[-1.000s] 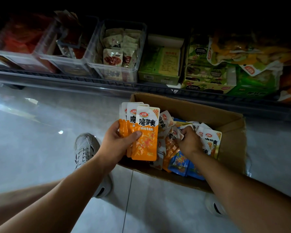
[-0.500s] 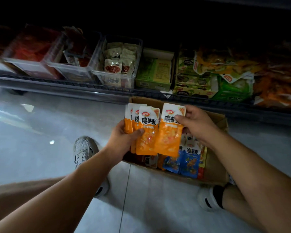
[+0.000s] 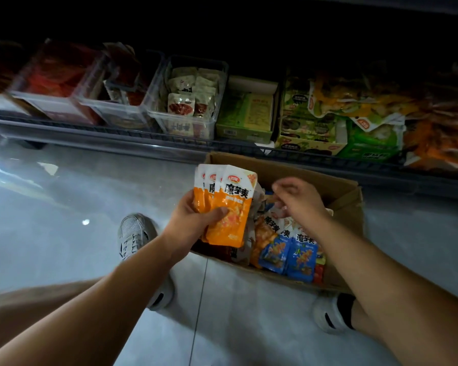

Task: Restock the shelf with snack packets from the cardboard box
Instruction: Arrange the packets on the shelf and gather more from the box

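Right hand emptied, left hand grips orange packets, cardboard box holds more

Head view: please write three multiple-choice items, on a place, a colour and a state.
1. Where does the brown cardboard box stand? A on a shelf; B on the grey tiled floor; C on a chair.
2. Which colour are the flat snack packets in the left hand? A green; B blue; C orange and white.
3. The box top is: A open; B taped shut; C covered with cloth.
Key: B, tiles show around it; C, orange bodies with white tops; A, loose packets show inside.
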